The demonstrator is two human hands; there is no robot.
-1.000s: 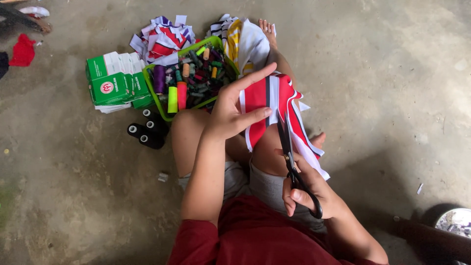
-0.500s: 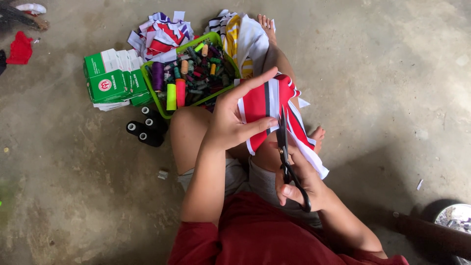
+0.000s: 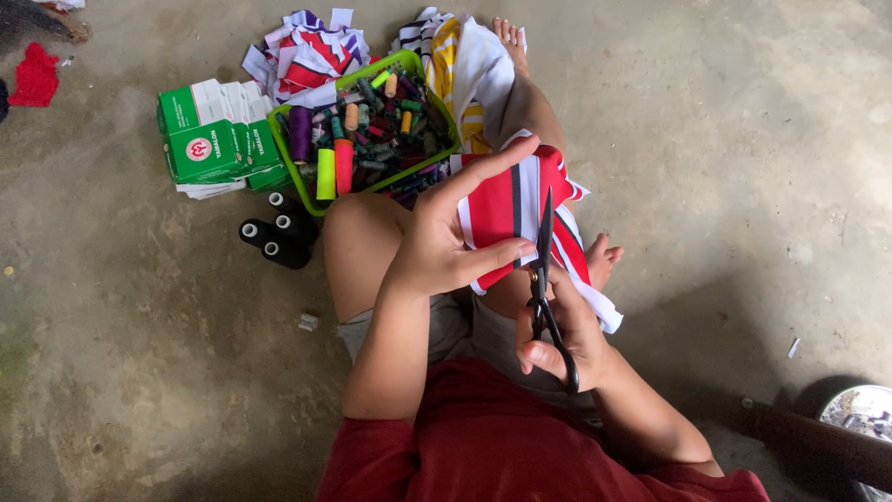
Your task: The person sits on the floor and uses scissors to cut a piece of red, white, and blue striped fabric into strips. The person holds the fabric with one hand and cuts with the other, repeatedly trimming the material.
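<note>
I sit cross-legged on a concrete floor. My left hand pinches a red, white and black striped piece of fabric held up over my knee. My right hand grips black scissors by the handles, blades pointing up and lying against the fabric between thumb and fingers of the left hand. More of the fabric hangs down to the right, ending in a white edge beside my foot.
A green basket full of thread spools sits ahead of my left knee. Green boxes lie left of it, black spools below. Fabric scraps and striped cloth lie behind. A red scrap lies far left.
The scissors have slid upward along the fabric, blades now nearer together. My left hand has shifted its hold, thumb lower on the cloth. The view has tilted slightly.
</note>
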